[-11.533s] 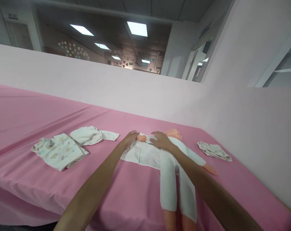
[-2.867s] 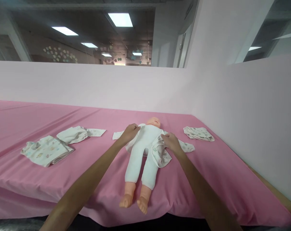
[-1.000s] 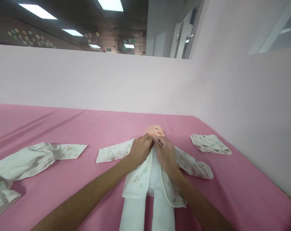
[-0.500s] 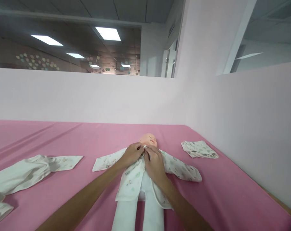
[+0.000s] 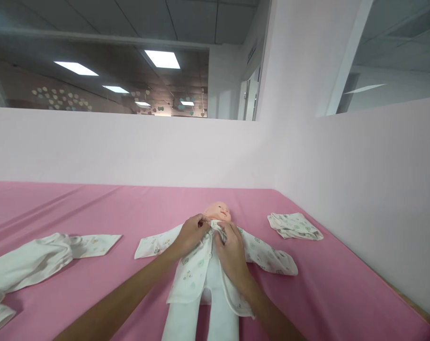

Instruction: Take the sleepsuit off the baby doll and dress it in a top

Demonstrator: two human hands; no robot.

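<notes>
A baby doll (image 5: 220,210) lies on its back on the pink sheet, head toward the far wall. It wears a white printed baby jacket (image 5: 192,274) with both sleeves spread sideways, and white trousers (image 5: 183,319). At the neck, my left hand (image 5: 193,232) pinches the jacket's collar edge from the left. Opposite it, my right hand (image 5: 232,246) has its fingers curled on the other front edge of the jacket, just below the doll's chin. The fingertips nearly meet at the collar. Below them, the jacket's front hangs apart over the trousers.
A folded printed cloth (image 5: 295,226) lies to the right near the wall. On the left is a crumpled white garment (image 5: 40,255) with one sleeve stretched out. The pink sheet (image 5: 129,293) covers the surface, bordered by white walls (image 5: 129,151) with windows above.
My fingers have shifted slightly at the collar, the right hand's fingertips parting a little from the left's, showing more of the neckline. The view has tilted up slightly.
</notes>
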